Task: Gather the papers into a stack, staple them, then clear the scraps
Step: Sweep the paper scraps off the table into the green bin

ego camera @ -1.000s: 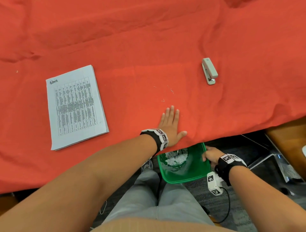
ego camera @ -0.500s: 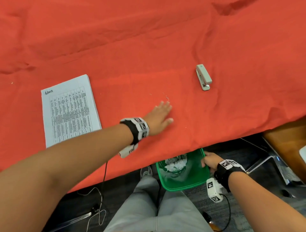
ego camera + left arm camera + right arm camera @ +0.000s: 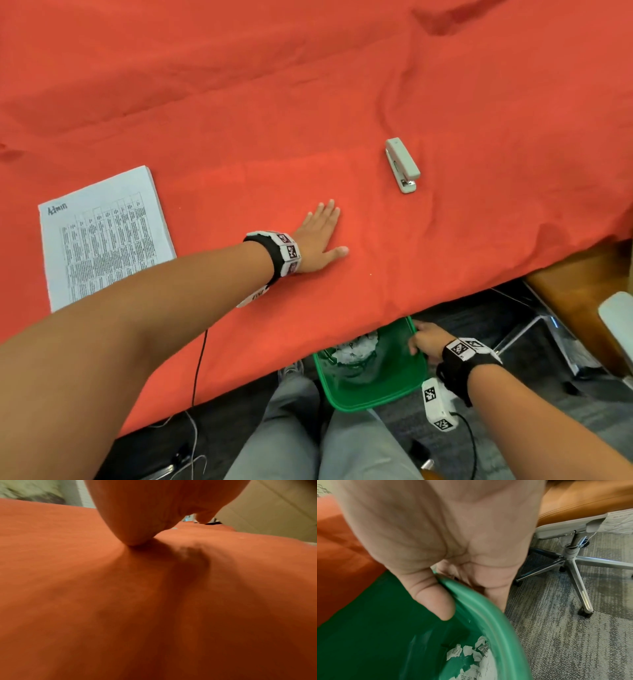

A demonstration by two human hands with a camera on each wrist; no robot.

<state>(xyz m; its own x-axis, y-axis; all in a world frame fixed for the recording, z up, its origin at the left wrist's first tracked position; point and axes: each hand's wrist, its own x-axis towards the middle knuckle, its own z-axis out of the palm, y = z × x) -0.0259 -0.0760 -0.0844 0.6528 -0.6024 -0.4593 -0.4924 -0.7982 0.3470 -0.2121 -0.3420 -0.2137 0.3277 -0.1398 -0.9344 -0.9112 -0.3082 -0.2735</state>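
The left hand (image 3: 317,236) lies flat, palm down, fingers straight and close together, on the red cloth (image 3: 239,113) covering the desk, between the paper stack (image 3: 102,236) and the stapler (image 3: 402,164). In the left wrist view the heel of the hand presses the cloth and a wrinkle rises just beside it. The right hand (image 3: 423,342) is below the desk edge, thumb inside and fingers curled under the rim of a green bin (image 3: 376,401), held close against the hanging cloth.

The stack sits squared near the left end of the desk, well apart from the stapler; whether a staple is in it is too small to tell. Torn paper scraps (image 3: 476,660) already lie in the bin. One pale speck (image 3: 371,273) shows on the cloth near the thumb; other remnants cannot be made out.

Judgement: the clearing step is in hand and close to finished. Remaining scraps would be very light, thin and limp, too slight to pinch reliably. A flat palm sweeping them toward the edge over the bin suits them better. The cloth is soft and loose, so it may drag and fold under the palm and trap bits in the creases. The bin looks like light, stiff plastic, and the rim grip appears adequate.
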